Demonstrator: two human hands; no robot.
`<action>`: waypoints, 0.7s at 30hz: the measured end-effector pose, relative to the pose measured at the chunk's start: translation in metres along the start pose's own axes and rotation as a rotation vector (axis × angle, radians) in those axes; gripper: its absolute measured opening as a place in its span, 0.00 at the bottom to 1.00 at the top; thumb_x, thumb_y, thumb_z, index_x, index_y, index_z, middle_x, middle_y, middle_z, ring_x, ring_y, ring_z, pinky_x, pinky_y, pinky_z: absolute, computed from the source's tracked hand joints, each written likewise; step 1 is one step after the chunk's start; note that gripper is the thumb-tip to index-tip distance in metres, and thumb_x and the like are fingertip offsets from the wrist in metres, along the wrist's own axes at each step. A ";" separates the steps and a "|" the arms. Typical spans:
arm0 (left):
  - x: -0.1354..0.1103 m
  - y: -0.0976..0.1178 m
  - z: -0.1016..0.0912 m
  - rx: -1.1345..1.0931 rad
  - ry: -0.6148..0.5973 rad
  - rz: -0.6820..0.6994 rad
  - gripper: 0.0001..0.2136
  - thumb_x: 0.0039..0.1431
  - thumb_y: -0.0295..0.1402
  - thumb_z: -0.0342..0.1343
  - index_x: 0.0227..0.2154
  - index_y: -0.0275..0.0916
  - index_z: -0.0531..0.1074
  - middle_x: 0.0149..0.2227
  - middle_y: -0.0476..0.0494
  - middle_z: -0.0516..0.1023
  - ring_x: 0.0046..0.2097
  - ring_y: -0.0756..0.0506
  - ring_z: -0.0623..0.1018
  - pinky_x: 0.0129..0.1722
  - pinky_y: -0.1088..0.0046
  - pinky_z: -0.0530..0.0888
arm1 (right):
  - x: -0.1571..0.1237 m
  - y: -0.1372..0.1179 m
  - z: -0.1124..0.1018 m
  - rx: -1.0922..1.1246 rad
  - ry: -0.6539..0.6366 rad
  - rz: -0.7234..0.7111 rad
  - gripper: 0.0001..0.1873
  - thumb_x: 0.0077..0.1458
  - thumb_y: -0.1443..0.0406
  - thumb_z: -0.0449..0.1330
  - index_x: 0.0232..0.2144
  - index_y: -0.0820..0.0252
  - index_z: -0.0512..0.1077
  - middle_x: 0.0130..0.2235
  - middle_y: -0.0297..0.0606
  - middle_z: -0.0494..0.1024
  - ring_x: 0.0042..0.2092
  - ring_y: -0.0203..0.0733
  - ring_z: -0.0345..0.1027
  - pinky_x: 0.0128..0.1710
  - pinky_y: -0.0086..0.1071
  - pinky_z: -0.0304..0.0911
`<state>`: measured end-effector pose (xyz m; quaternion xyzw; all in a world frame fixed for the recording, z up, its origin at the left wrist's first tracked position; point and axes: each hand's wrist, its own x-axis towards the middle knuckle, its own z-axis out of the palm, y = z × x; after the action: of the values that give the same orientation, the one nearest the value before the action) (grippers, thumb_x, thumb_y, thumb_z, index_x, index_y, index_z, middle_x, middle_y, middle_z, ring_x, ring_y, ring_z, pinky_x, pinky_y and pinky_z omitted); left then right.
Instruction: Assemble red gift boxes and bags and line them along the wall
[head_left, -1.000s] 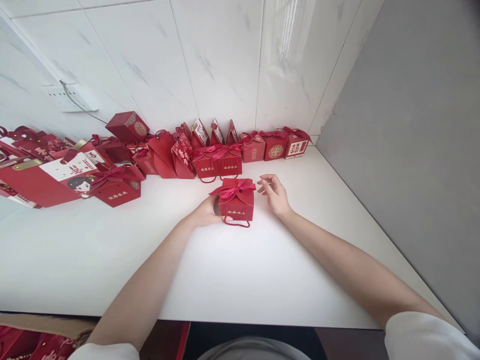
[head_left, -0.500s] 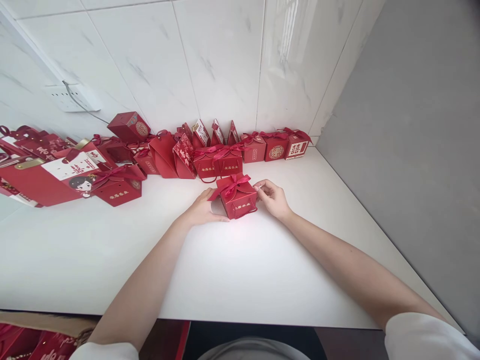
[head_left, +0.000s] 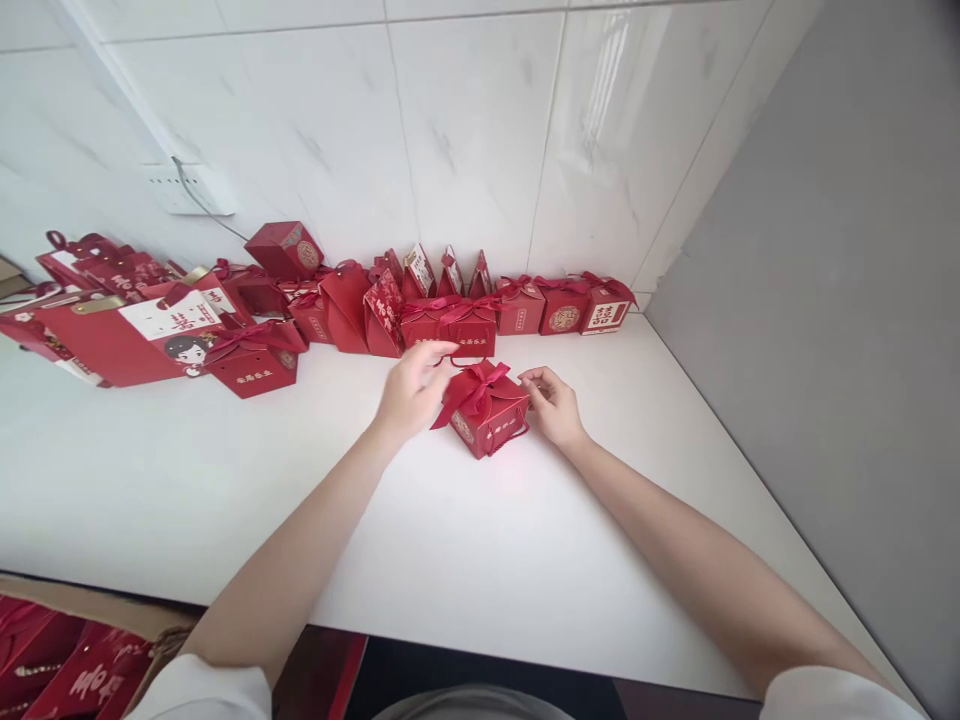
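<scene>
Grip of the left hand (head_left: 411, 392), head view: thumb and fingers loosely curled and parted, slightly blurred, held beside the bow-tied red gift box (head_left: 496, 415) at about its nine o'clock. Right hand (head_left: 556, 408), at three o'clock: fingers bent, tips at the box's side; whether they pinch it cannot be told. The box sits upright on the white worktop (head_left: 450, 560), one corner turned toward six o'clock, its satin bow (head_left: 480, 390) on top and one ribbon tail hanging toward the left hand. About the box: twin gift boxes with gold lettering (head_left: 474, 343) at eleven o'clock; double-happiness gift box (head_left: 604, 314) at two, before the marbled tile wall (head_left: 472, 130); pentagonal gift box (head_left: 259, 374) at nine; wall socket (head_left: 199, 195) at ten.
</scene>
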<state>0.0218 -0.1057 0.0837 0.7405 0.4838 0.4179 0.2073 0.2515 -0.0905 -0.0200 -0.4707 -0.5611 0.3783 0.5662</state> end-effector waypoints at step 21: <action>-0.050 0.115 -0.201 0.901 -0.219 -0.239 0.46 0.44 0.58 0.59 0.65 0.44 0.54 0.58 0.49 0.66 0.60 0.32 0.68 0.57 0.55 0.65 | -0.007 0.016 -0.018 0.047 0.053 0.090 0.12 0.53 0.57 0.63 0.35 0.58 0.72 0.28 0.34 0.77 0.22 0.35 0.70 0.24 0.29 0.63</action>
<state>-0.0896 -0.2204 0.2578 0.7355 0.6738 0.0594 -0.0383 0.2706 -0.0944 -0.0360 -0.4918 -0.5152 0.4038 0.5742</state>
